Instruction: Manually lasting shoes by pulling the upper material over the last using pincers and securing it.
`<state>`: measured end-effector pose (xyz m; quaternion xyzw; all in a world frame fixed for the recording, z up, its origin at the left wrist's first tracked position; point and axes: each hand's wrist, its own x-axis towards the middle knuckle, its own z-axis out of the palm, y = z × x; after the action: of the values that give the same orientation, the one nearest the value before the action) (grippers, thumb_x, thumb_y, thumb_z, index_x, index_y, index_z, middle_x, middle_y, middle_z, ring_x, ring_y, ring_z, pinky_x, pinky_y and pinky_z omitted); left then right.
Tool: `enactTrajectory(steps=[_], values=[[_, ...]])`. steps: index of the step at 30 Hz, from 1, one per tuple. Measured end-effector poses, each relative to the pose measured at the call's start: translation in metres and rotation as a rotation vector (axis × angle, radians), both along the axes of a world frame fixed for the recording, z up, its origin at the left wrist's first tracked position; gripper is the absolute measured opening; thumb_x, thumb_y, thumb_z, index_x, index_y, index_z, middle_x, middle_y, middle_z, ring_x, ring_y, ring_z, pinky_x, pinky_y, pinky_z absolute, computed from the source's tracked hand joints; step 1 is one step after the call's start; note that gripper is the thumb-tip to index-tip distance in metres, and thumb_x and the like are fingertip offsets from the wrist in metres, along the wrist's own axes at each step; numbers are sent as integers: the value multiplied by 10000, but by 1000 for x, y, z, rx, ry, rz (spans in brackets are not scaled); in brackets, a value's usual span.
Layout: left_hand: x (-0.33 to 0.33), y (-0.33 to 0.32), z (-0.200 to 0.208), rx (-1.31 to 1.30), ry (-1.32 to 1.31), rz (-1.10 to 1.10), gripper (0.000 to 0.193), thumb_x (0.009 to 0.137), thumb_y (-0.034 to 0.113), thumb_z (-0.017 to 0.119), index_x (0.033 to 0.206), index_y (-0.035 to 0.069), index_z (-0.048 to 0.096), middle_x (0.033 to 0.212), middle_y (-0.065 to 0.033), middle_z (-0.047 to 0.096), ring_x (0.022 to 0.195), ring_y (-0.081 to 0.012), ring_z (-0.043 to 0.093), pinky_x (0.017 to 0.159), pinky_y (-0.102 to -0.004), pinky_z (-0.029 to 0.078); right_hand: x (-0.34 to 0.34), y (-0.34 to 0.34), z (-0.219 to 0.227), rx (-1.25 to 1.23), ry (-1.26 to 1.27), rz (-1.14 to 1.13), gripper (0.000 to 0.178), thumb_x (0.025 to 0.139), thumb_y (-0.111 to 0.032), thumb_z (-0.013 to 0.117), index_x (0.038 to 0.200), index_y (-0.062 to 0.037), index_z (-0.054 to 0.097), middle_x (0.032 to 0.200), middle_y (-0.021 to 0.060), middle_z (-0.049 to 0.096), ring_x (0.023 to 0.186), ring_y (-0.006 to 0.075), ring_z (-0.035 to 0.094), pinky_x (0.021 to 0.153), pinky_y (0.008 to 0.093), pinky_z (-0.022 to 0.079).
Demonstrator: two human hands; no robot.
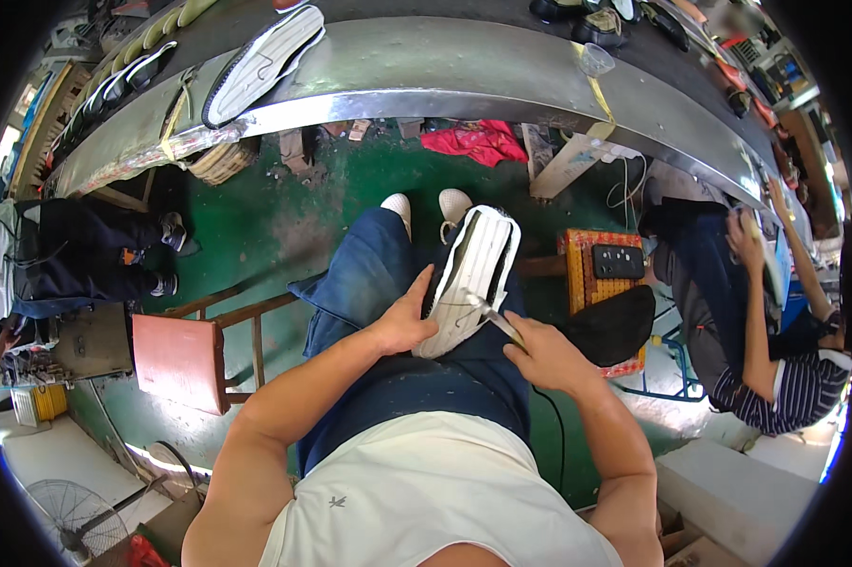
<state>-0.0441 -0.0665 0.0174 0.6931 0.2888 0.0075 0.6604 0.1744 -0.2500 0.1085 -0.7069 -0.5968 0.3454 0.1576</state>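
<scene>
White shirt (417, 487) nearest, left grip (404, 321) clasps a shoe (468, 265), right grip (545, 354) a tool (495, 319), green floor (383, 170) stretching to the bench edge (398, 102).

Angles the bare left forearm (317, 380) and bare right forearm (615, 425) forward and inward, toward each other. Holds the bare left hand (407, 319) near the bare right hand (544, 355), slightly apart. Stretches the left fingers (420, 287) forward, with the thumb (425, 331) pointing across to the right. Curls the right hand into a tight grip, knuckles upward.
</scene>
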Motion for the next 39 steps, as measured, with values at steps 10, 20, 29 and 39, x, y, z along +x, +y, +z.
enactTrajectory(steps=[10,20,29,39], values=[[22,-13,-17,-513,-175,500,672,1048,309,412,1594,-27,210,1607,-224,341,1506,-284,304,1215,-338,237,-20,48,1,-148,-297,279,296,880,-142,670,1096,35,571,921,206,670,820,394,672,746,474,545],[20,-6,-29,328,36,454,519,1092,325,356,1486,4,461,1463,-314,484,1347,-442,490,1108,-429,421,-5,65,-14,168,-340,117,321,863,-96,685,1100,47,523,988,233,621,942,419,643,822,488,530],[20,11,-14,824,34,16,556,1035,244,499,1576,209,373,1642,-267,191,1297,-465,537,1013,-443,527,41,69,-33,-159,26,-9,209,925,-174,659,1013,3,591,893,258,667,871,464,655,773,514,512],[25,19,14,699,175,-181,594,1024,298,526,1587,233,348,1608,-335,206,1281,-482,547,1046,-448,499,30,106,-55,-25,-135,-32,357,1029,-330,532,1012,25,570,904,275,677,859,471,655,758,544,510]])
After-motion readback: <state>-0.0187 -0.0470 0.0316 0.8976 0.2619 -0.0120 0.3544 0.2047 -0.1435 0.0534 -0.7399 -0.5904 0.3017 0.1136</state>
